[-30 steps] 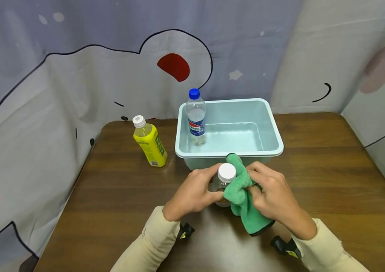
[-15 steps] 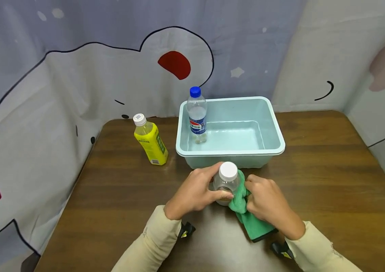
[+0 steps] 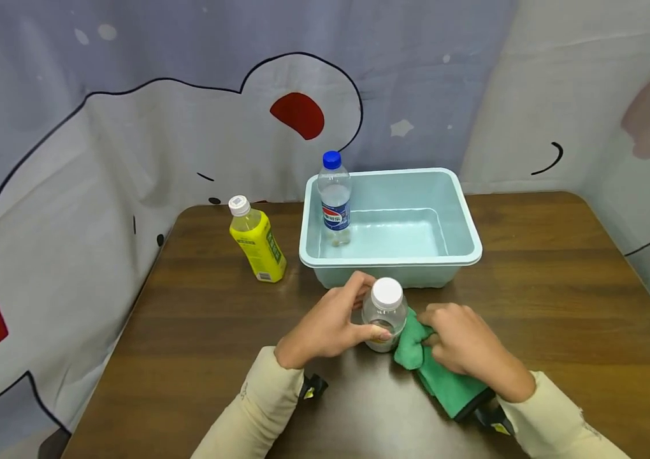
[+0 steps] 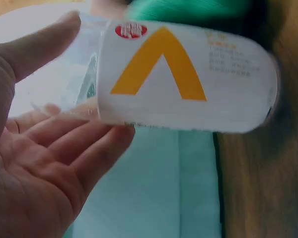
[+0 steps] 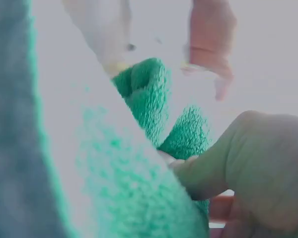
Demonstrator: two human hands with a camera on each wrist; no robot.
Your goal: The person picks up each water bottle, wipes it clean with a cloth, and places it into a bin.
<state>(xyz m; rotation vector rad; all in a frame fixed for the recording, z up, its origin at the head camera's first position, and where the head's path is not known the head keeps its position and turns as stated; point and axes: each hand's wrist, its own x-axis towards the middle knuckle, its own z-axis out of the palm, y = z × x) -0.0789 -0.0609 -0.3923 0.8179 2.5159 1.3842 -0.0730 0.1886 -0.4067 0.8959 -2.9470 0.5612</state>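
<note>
My left hand (image 3: 327, 322) holds a clear plastic bottle (image 3: 389, 313) with a white cap upright on the table, thumb on the near side and fingers round the far side. In the left wrist view the bottle's white label (image 4: 188, 79) carries a yellow chevron and a small red mark. Just right of the bottle, my right hand (image 3: 468, 338) grips a bunched green cloth (image 3: 445, 382) between thumb and fingers. One end of the cloth lies close against the bottle's side; its dark-edged end hangs toward the right wrist. The right wrist view is largely filled by the cloth (image 5: 124, 168).
Behind the hands stands a pale blue plastic basin (image 3: 445, 260). Inside it, at the left, a blue-capped bottle (image 3: 335, 204) is upright. A yellow-labelled bottle (image 3: 259, 245) with a white cap stands left of the basin. A printed curtain (image 3: 187, 146) hangs behind the wooden table (image 3: 216, 382).
The right hand and cloth have drawn down and to the right, from across the bottle's front and cap to its right side. The left hand keeps its hold on the bottle.
</note>
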